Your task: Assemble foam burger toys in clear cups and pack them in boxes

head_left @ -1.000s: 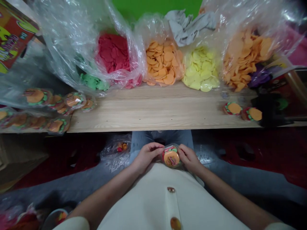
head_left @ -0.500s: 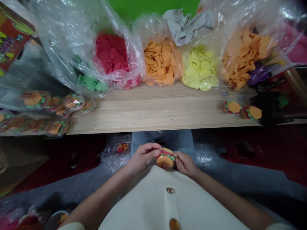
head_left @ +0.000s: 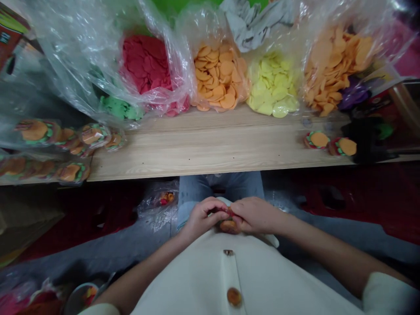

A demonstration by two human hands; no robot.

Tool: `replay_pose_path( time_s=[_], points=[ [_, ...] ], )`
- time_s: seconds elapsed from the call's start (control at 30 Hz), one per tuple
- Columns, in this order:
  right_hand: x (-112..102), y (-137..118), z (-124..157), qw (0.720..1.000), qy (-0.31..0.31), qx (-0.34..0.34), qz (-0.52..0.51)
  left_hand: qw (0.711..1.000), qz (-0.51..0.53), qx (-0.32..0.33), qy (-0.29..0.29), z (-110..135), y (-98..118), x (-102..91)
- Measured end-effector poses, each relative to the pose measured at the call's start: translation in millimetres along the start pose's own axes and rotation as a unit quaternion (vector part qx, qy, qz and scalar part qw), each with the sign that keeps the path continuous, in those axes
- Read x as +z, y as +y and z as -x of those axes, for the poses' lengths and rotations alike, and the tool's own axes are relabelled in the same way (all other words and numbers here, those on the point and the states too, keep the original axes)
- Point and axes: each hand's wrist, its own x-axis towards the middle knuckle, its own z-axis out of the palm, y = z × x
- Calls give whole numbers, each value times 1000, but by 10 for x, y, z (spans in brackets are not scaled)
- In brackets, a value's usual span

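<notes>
A toy burger [head_left: 229, 226] in clear wrap is held low against my shirt, in front of the table edge. My left hand [head_left: 207, 215] pinches its upper left side between thumb and fingers. From the right, my right hand [head_left: 254, 213] closes over its top and right side and hides most of the green and red layers. The orange bun face still shows below the fingers, and a bit of red shows between the two hands.
On the wooden table [head_left: 203, 140] stand bags of red pieces [head_left: 147, 63], orange discs [head_left: 219, 76], yellow discs [head_left: 274, 83] and more orange pieces [head_left: 331, 65]. Several wrapped burgers [head_left: 95, 134] lie at left; two burgers [head_left: 318, 140] sit at right beside a black object [head_left: 369, 140].
My right hand has moved left and up over the burger, covering much of it. My left hand keeps its hold. The view has shifted slightly, with the table contents higher in the picture.
</notes>
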Motion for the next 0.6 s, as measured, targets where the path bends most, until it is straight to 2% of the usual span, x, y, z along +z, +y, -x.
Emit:
replay_pose_path(
  time_s=[0.1,0.2,0.27,0.33,0.4,0.5,0.53,0.6],
  points=[
    [70,-30,8,1000,-16,10,1,994,-87,69,-22,17,-5,0],
    [131,-5,27,1000,-9,17,-14,990,-109,84,-40,-9,-21,0],
    [176,76,28,998,14,20,-51,995,-79,52,-42,-58,-37,-7],
    [239,186,6,989,63,37,-131,999,5,-16,-41,-130,-49,-13],
    [316,283,-39,955,131,82,-252,989,122,-77,-42,-219,-43,-4],
    [397,394,-102,866,241,166,-406,958,259,-113,-55,-402,31,55],
    [391,450,-95,844,271,183,-425,950,285,-119,-52,-487,75,80],
    [294,651,19,827,345,229,-380,940,317,-122,-33,-710,183,120]
  ],
)
